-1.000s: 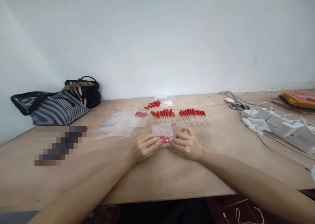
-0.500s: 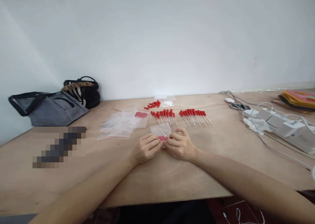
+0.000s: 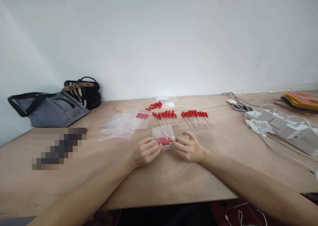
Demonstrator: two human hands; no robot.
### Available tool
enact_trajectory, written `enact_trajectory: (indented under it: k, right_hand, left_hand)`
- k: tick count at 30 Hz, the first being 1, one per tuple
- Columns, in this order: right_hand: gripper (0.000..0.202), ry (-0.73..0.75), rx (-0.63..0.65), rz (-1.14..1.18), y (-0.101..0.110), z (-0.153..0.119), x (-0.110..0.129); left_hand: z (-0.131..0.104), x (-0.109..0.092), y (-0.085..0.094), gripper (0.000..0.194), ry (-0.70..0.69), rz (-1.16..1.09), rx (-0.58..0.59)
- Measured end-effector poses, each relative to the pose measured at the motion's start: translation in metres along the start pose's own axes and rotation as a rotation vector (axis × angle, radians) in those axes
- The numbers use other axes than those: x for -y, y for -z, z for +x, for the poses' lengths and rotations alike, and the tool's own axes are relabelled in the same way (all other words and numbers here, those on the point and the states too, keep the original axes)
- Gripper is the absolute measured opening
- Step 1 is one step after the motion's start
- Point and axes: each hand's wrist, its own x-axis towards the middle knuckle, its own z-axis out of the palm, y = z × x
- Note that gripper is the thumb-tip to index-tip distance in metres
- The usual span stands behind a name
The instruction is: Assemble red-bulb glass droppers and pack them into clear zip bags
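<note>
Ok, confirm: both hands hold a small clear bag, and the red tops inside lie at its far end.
No: the left hand and right hand hold the small clear bag, but the head view shows the red tops at its near end.

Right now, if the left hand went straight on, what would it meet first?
The left hand would likely meet the clear bag it holds, then perhaps the right hand; depth is unclear.

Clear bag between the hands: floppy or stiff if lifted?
The clear bag is probably floppy: it looks like thin film. The slender tubes inside likely stiffen it lengthwise. With the red bulbs all at the near end, that end may droop.
</note>
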Motion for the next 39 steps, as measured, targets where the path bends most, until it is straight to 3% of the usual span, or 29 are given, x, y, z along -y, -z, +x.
enact_trajectory:
  k: [10,14,23,28,32,35,37,39]
  right_hand:
    - [0.016,-0.053,0.044,-0.053,-0.001,-0.015,-0.009]
    - [0.017,-0.064,0.064,-0.049,-0.001,-0.015,-0.010]
    - [0.021,-0.055,0.079,-0.018,-0.003,-0.015,-0.011]
    - [0.017,-0.170,0.010,0.017,0.001,-0.013,-0.012]
    - [0.014,-0.198,-0.002,0.080,0.002,-0.010,-0.015]
    - [0.015,-0.294,0.025,0.099,0.000,-0.010,-0.019]
    - [0.020,-0.383,0.057,0.097,-0.002,-0.012,-0.021]
    - [0.020,-0.442,0.122,0.113,-0.004,-0.012,-0.021]
  left_hand:
    - [-0.010,0.001,0.010,0.019,0.086,-0.051,0.084]
    - [-0.013,0.001,0.010,0.016,0.139,-0.047,0.057]
    - [-0.015,0.003,0.010,0.017,0.068,-0.141,0.005]
    - [-0.018,0.012,0.005,0.025,0.236,-0.145,0.079]
    - [-0.025,0.013,0.000,0.028,0.258,-0.197,0.098]
    - [-0.030,0.015,0.001,0.026,0.418,-0.208,0.037]
    - [-0.032,0.026,0.002,0.021,0.655,-0.178,0.006]
    - [-0.035,0.045,0.000,0.022,0.987,-0.124,0.044]
